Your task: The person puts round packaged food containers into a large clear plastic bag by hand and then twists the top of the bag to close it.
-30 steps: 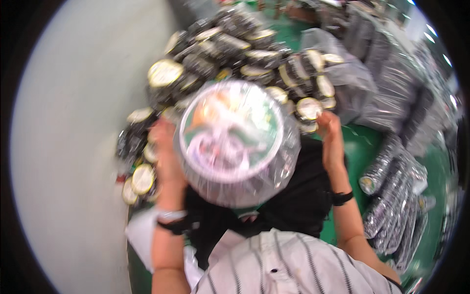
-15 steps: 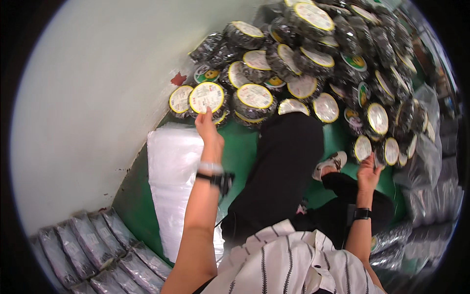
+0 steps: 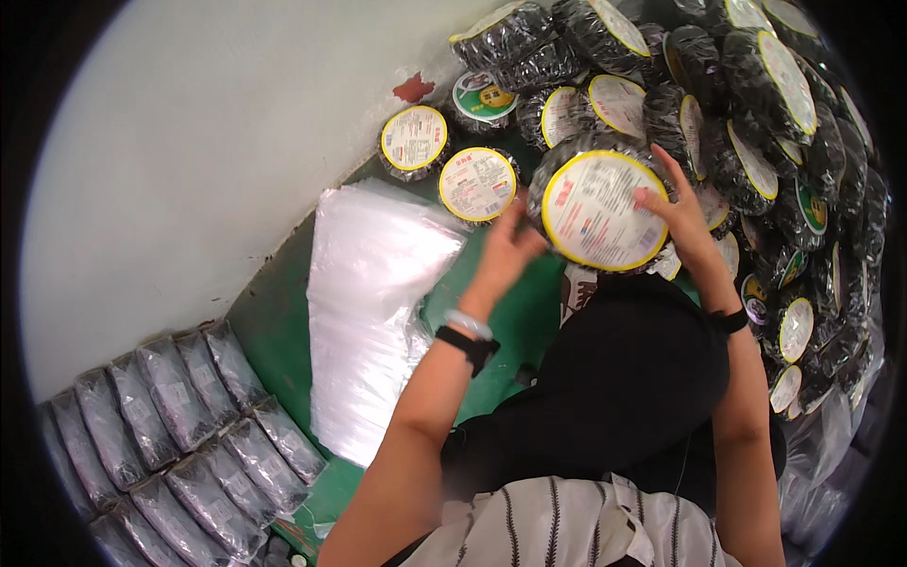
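Note:
A round package (image 3: 605, 213) in crinkled clear wrap, dark inside, with a large white label ringed in yellow, is held up in front of me. My right hand (image 3: 688, 215) grips its right side, thumb on the label and fingers at the far edge. Close to its left edge is my left hand (image 3: 508, 253), fingers apart and slightly blurred; whether it touches the package I cannot tell. Just beyond that hand, another round package (image 3: 478, 184) lies label up, with a similar package (image 3: 414, 140) beside it near the wall.
A stack of clear plastic bags (image 3: 364, 321) lies on the green floor (image 3: 283, 293). Rows of wrapped flat packs (image 3: 175, 397) stand at lower left by the white wall (image 3: 189, 170). Heaped round packages (image 3: 756, 170) fill the right. My bent knee (image 3: 642, 350) is below the hands.
The view has shifted. My right hand has come over from the low right and now grips the large round package. My left hand has left the package it touched near the wall and moved right.

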The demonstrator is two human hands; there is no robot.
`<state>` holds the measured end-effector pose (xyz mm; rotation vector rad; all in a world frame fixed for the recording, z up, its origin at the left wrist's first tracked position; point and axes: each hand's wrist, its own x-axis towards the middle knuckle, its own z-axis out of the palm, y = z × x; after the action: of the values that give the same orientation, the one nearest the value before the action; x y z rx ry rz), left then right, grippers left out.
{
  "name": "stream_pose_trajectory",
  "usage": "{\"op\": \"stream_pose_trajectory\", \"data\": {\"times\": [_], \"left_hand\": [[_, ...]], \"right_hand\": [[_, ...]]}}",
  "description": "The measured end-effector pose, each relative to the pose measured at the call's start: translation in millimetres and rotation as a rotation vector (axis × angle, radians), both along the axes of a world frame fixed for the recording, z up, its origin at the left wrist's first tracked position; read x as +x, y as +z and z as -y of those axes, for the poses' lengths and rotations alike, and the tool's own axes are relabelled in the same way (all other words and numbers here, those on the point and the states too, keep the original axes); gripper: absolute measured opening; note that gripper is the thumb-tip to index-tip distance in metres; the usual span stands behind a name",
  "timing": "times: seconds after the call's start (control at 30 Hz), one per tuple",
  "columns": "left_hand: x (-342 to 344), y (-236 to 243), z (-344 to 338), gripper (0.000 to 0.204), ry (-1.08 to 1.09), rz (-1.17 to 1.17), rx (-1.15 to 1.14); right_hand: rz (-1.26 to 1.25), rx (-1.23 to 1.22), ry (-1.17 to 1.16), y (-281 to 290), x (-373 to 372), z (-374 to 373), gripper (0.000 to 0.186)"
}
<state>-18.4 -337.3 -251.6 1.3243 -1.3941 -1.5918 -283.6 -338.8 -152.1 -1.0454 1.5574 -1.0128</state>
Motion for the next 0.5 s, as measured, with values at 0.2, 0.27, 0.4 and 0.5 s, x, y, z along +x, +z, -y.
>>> {"op": "stream_pose_trajectory", "data": {"times": [0.2, 0.27, 0.4, 0.5], "left_hand": [[94, -193, -47, 0.091, 0.097, 1.23, -0.094], [74, -209, -110, 0.081, -0.207, 1.255, -0.145], [89, -207, -117, 0.033, 0.226, 0.718, 0.326], [25, -136, -47, 0.047, 0.699, -0.578, 0.768]], "right_hand": [[0.286, 0.099, -0.363, -4, -110, -57, 0.044], [0.436, 0.075, -0.581, -2, -164, -117, 0.049], [0.554, -0.111, -0.85, 28, -206, -223, 0.048], [0.961, -0.349, -0.6, 36, -198, -264, 0.047]]}}
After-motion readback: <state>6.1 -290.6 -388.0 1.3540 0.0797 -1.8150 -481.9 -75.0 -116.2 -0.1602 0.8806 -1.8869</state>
